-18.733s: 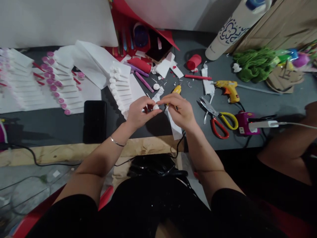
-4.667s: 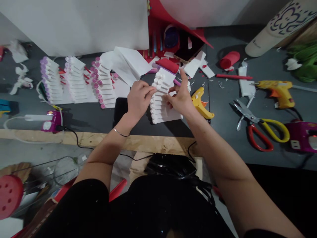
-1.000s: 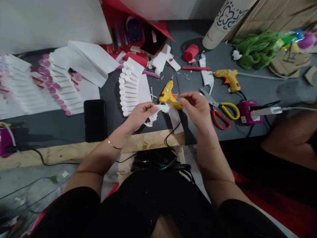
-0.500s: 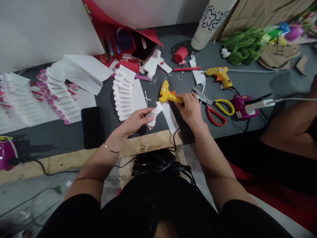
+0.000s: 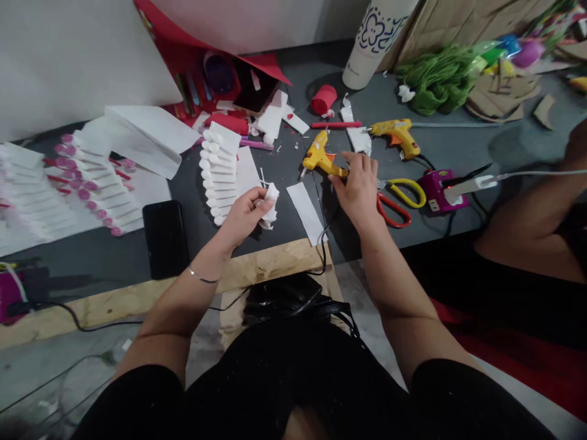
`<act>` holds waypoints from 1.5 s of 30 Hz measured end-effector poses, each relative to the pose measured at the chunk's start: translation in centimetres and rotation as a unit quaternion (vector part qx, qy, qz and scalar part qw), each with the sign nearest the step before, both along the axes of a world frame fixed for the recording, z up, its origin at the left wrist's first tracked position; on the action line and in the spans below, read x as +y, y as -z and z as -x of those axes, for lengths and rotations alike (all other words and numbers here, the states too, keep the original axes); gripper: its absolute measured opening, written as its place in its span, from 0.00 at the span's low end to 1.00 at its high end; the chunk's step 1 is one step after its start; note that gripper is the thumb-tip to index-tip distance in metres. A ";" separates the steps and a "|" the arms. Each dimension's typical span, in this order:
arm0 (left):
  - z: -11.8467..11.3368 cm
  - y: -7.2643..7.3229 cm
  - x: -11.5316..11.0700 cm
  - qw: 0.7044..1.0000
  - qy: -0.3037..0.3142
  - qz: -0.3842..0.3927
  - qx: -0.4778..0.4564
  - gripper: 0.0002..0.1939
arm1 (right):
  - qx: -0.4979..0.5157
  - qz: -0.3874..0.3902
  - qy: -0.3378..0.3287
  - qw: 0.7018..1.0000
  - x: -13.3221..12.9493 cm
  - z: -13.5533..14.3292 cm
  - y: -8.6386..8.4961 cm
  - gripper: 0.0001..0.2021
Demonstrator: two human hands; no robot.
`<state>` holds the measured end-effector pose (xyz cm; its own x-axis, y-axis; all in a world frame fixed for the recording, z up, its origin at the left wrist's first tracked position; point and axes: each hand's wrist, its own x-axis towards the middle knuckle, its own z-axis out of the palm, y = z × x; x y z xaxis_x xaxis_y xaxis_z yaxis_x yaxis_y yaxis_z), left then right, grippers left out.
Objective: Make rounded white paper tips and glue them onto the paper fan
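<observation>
My left hand [image 5: 245, 214] is closed, pinching a crumpled white paper piece [image 5: 272, 198] above the dark tabletop near its front edge. My right hand [image 5: 360, 192] has its thumb and fingers around the handle end of a yellow glue gun [image 5: 318, 154], whose nozzle points left and down toward the table. A white paper strip [image 5: 306, 211] lies between my hands. Just right of my right hand are scissors [image 5: 408, 190] with one red and one yellow handle, their blades mostly hidden by the hand. Left of my left hand, a fan of white-tipped sticks [image 5: 220, 177] rests on paper.
A black phone [image 5: 165, 238] lies at left, near rows of pink-tipped sticks [image 5: 98, 189]. A second glue gun [image 5: 395, 135], a purple power adapter [image 5: 443, 190] and a white tumbler [image 5: 367, 58] stand rightward. Green yarn [image 5: 433, 79] sits behind. Another person's arm [image 5: 527, 214] is at right.
My right hand has moved the glue gun away from the paper piece, to the right. My left hand has drawn the crumpled paper leftward, uncovering more of the white strip.
</observation>
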<state>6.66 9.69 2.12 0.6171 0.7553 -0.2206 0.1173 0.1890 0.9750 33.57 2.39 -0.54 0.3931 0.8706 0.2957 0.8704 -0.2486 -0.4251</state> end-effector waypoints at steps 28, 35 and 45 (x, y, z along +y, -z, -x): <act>-0.4 -2.4 -1.0 0.907 0.176 -0.250 0.291 0.11 | 0.127 0.127 -0.298 0.937 -3.4 5.6 -0.4 0.13; 0.9 -1.8 -1.7 0.932 0.103 -0.219 0.269 0.10 | 0.169 0.192 -0.320 0.912 -3.4 2.4 -3.1 0.02; 2.8 -1.6 -2.5 0.931 0.067 -0.243 0.265 0.09 | 0.248 0.151 -0.324 0.900 -2.6 3.6 -2.7 0.11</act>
